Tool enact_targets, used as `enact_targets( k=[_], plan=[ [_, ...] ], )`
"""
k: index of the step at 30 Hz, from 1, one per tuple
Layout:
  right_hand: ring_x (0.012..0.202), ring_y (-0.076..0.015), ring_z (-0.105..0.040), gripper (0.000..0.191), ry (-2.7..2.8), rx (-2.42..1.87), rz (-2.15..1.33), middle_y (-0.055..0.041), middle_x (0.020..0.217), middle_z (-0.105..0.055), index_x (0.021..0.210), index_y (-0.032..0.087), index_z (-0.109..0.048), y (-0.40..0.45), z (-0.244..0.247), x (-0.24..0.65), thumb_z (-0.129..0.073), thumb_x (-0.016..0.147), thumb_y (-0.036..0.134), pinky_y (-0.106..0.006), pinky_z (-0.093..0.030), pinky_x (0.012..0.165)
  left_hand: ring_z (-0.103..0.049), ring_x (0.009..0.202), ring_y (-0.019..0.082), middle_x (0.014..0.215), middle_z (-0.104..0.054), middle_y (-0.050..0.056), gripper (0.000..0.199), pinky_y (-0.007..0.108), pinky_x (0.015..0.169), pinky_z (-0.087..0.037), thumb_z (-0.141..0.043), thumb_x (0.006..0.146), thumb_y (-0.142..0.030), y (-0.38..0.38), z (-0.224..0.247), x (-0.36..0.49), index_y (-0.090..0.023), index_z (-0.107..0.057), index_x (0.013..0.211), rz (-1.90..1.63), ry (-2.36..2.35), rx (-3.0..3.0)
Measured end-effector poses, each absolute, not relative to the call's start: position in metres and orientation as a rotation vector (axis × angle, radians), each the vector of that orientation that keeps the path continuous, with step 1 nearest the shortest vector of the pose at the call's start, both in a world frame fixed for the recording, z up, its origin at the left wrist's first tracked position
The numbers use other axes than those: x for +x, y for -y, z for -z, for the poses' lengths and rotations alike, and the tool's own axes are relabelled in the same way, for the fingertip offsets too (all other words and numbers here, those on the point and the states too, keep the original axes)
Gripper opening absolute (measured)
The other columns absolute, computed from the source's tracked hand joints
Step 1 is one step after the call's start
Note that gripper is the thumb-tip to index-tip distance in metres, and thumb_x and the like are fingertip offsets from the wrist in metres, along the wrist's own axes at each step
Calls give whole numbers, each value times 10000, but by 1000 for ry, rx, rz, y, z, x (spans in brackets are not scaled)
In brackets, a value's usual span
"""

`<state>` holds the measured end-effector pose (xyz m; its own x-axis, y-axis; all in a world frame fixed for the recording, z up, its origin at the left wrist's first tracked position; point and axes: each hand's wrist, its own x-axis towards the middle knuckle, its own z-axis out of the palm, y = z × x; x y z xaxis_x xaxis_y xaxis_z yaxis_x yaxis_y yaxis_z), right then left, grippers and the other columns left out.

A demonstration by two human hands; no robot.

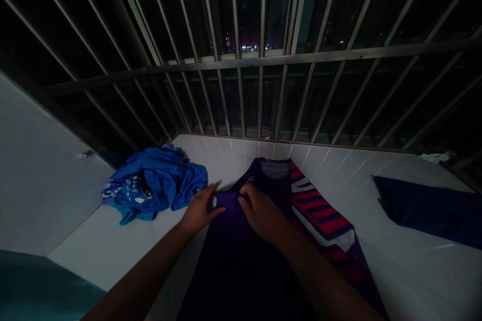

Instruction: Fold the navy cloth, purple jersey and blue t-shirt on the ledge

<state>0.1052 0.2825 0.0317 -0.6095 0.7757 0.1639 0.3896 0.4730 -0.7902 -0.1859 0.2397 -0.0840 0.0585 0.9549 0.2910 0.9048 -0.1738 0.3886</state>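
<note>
A dark purple shirt (248,261) lies spread on the white ledge, collar at the far end, with a red and white patterned sleeve (320,205) on its right side. My left hand (201,208) grips the edge of the shirt's left sleeve, thumb on top and the other fingers partly hidden. Close beside it, my right hand (261,210) pinches the same sleeve between thumb and fingers. A short stretch of purple cloth shows between the two hands. Dim light hides the folds in the shirt's lower part.
A crumpled heap of blue clothes (161,180) sits left of my left hand. Folded dark blue cloth (433,210) lies at the right on the white ledge (410,271). Metal window bars (259,62) rise behind the ledge. A small white item (435,157) is in the far right corner.
</note>
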Motion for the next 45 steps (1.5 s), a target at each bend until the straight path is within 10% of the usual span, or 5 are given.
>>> enact_targets(
  k=[6,15,27,40,45],
  plan=[
    [980,-201,-745,90,2430,-921,-994,-41,1079,-788,1167,233,-673,-274,-57,121,-648,1096,284,-296,-482,846,-778,1094,282,1123,-814,99,338,440,996,-607,-632,903,-106,-261,86,-183,-236,-804,1163,-866,-1767,2140],
    [912,-226,-757,148,2748,-1186,-801,-59,1051,-812,1139,244,-753,-294,-35,155,-713,1047,352,-294,-428,722,-736,983,225,1062,-771,72,417,359,887,-613,-583,875,-79,-260,85,-184,-240,-825,1173,-970,-1649,2094],
    [1224,-308,-717,499,2390,-1722,-280,-277,1321,-739,1331,9,-677,-418,0,104,-608,1148,469,-380,-531,992,-655,726,159,988,-747,54,374,279,645,-492,-601,848,-96,-263,89,-186,-246,-847,1087,-984,-1551,2061],
    [1216,-277,-654,381,2453,-1547,-177,-273,1355,-703,1338,-4,-660,-422,-10,72,-433,1197,267,-368,-486,997,-754,923,214,1017,-770,63,421,363,861,-598,-538,880,-77,-264,84,-188,-254,-892,1025,-993,-1503,2010],
    [1114,-255,-690,451,2851,-948,-315,-97,1180,-773,1160,201,-760,-318,3,64,-697,1064,637,-356,-510,980,-758,969,229,999,-785,70,351,381,936,-606,-557,962,-152,-264,83,-187,-246,-893,999,-1017,-1510,2015]
  ],
)
